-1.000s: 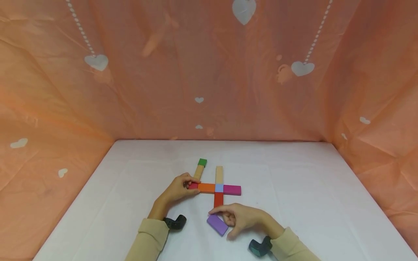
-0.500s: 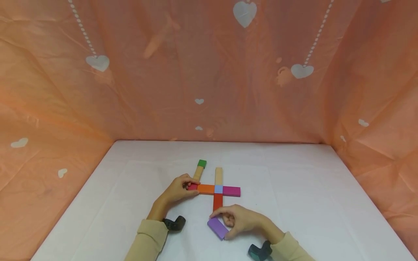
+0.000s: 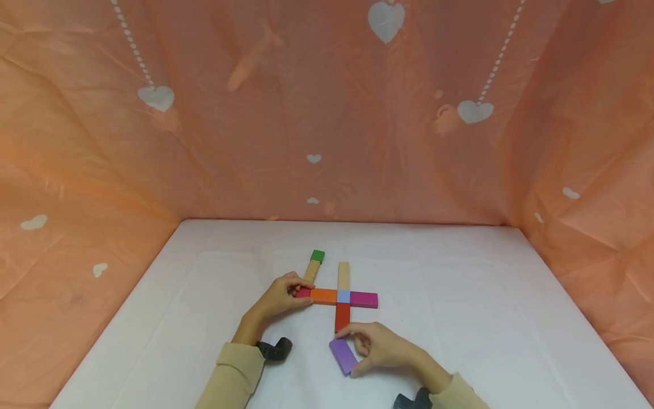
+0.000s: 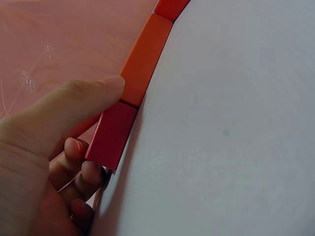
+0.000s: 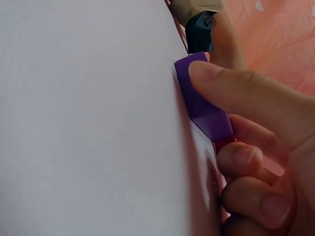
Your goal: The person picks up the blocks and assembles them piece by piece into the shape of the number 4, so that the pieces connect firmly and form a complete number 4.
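My left hand [image 3: 278, 295] grips the crimson block [image 4: 113, 136] at the left end of a row, its thumb lying over the joint with the orange block [image 3: 323, 296]. A small light blue block [image 3: 343, 296] follows, then a magenta block [image 3: 364, 300]. From the blue one a red block [image 3: 342, 316] runs toward me and a plain wooden block [image 3: 344, 276] runs away. Between thumb and index finger, my right hand [image 3: 382, 345] pinches a purple block [image 3: 343, 357], slanted just below the red block's near end; its other fingers are curled.
Another plain wooden block [image 3: 311, 271] slants away behind my left fingers, with a green block [image 3: 318, 256] at its far end. White cloth covers the table [image 3: 460, 295]. An orange curtain [image 3: 255, 142] with hearts stands along the back and sides.
My right thumb has closed onto the purple block's near end, and the block has turned to point more nearly away from me. My left hand stays in place on the crimson block.
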The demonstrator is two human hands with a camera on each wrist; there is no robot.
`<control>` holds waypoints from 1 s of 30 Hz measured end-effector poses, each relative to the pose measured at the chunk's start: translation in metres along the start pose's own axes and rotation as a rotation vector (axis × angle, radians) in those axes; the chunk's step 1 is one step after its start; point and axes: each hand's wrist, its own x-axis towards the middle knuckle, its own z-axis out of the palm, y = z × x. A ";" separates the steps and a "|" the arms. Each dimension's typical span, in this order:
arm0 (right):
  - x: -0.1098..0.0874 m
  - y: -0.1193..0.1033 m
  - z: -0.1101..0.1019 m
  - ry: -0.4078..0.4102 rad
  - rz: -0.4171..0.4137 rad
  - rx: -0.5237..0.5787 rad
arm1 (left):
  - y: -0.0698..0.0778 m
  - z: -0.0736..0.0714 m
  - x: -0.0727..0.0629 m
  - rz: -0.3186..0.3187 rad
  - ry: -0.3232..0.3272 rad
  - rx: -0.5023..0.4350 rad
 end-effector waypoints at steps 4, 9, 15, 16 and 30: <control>-0.001 0.000 0.001 0.013 -0.001 0.003 | 0.000 0.001 0.001 -0.016 0.001 0.007; -0.002 0.000 0.001 0.027 -0.008 -0.001 | 0.000 0.002 0.001 -0.054 -0.001 0.004; -0.002 0.001 0.002 0.033 -0.010 0.000 | -0.001 0.002 0.001 -0.039 0.000 -0.004; -0.002 0.001 0.003 0.034 -0.008 0.000 | -0.002 0.002 0.001 -0.032 -0.002 -0.006; -0.001 0.004 0.005 0.059 -0.031 0.004 | 0.001 0.000 0.001 -0.059 -0.003 0.001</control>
